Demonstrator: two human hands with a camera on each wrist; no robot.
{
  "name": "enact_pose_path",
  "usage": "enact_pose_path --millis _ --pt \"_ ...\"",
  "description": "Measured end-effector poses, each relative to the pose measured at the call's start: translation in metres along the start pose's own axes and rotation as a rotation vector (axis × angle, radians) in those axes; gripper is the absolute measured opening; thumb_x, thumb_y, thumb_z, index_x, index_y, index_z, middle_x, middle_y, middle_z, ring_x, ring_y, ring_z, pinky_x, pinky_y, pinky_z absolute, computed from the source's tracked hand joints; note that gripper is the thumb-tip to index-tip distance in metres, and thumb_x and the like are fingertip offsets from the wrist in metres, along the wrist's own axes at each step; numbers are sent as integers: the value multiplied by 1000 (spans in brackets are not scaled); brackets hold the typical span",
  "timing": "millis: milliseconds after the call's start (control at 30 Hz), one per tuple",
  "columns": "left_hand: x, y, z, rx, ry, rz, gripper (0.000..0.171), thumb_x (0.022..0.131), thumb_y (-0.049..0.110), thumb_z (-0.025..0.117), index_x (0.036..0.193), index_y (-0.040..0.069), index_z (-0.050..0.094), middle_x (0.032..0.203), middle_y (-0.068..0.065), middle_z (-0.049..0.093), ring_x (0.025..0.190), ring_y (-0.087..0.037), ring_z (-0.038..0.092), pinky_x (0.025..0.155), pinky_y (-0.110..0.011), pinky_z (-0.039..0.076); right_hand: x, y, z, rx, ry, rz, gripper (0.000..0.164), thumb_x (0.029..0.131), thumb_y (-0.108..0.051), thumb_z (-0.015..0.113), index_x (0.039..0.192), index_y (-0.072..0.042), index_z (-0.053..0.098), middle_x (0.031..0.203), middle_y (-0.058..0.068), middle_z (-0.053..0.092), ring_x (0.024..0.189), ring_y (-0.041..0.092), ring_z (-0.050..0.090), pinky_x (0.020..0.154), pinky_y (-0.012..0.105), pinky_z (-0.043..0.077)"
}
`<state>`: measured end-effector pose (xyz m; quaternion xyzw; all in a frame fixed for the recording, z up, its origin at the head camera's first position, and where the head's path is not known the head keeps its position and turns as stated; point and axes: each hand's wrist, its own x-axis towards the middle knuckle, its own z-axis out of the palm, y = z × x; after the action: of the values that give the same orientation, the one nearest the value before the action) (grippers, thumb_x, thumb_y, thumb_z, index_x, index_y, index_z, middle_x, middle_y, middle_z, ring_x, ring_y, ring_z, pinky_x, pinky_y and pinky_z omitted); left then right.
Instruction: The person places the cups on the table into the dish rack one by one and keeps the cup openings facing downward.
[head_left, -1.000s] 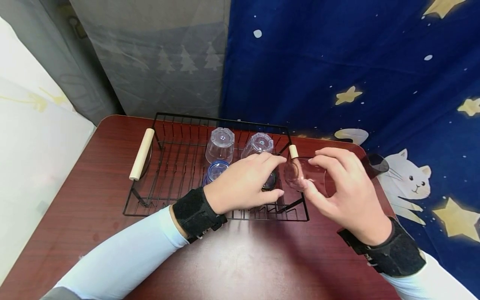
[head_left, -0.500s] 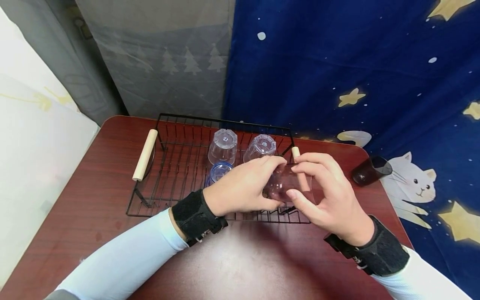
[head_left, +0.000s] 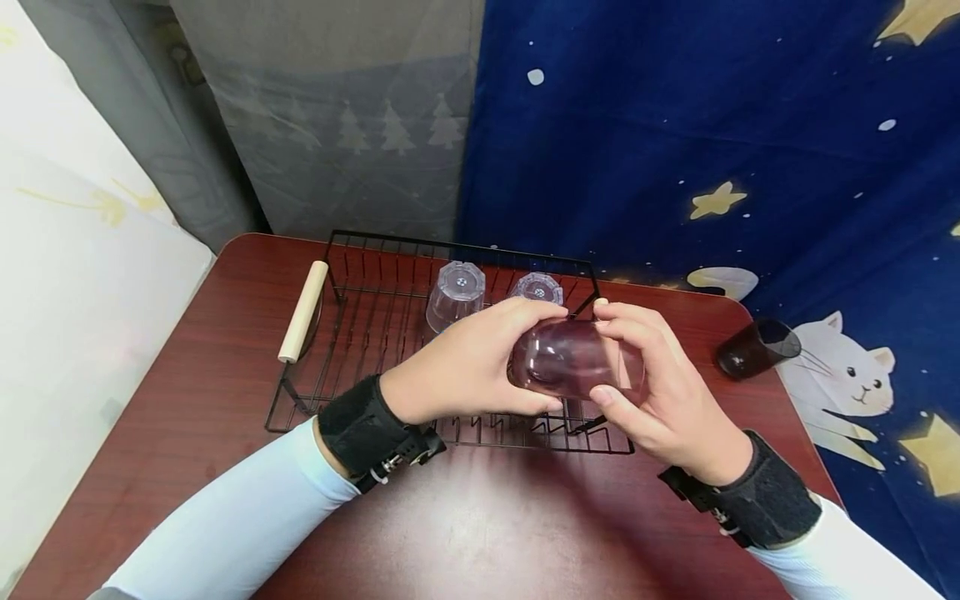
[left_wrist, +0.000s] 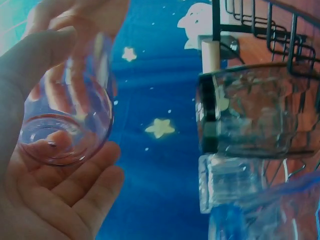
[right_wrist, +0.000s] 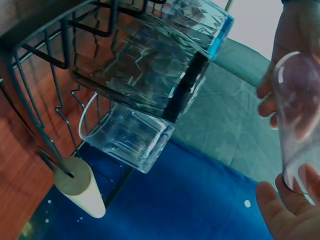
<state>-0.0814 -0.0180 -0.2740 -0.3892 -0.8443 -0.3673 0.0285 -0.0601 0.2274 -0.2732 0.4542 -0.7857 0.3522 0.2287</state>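
Left hand [head_left: 471, 365]: fingers curled round the cup's base end.
Cup [head_left: 573, 360]: pinkish clear, on its side above the rack's [head_left: 360, 333] near right corner, long axis left to right, between both palms.
Right hand [head_left: 660, 392]: fingers curled round the rim end.

Bright, even light with glare on the table [head_left: 487, 500]; wrist views blurred close up, edges warped.
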Motion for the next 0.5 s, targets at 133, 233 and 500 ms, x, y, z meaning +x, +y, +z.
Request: enact_pose_path --millis 133,233,500 --pt "-3 0 -9 -31 36 14 86 72 44 88 143 12 51 132 0 58 117 -8 54 98 -28 48 -6 2 2 -31 -52 55 64 101 -45 55 129 12 47 136 28 49 140 24 42 117 29 30" --pt "-5 1 -15 -69 71 19 85 72 43 89 142 13 51 131 0 58 117 -8 54 97 -29 48 -9 1 4 -86 -132 158 68 100 -49 54 140 5 43 145 19 48 142 19 40 118 25 26" --pt "-9 1 -27 -101 137 -1 78 77 45 85 142 16 52 133 1 58 117 -10 54 95 -31 51 -9 -1 4 -189 -270 179 69 101 -51 50 148 -2 39 150 13 46 141 29 40 120 26 21"
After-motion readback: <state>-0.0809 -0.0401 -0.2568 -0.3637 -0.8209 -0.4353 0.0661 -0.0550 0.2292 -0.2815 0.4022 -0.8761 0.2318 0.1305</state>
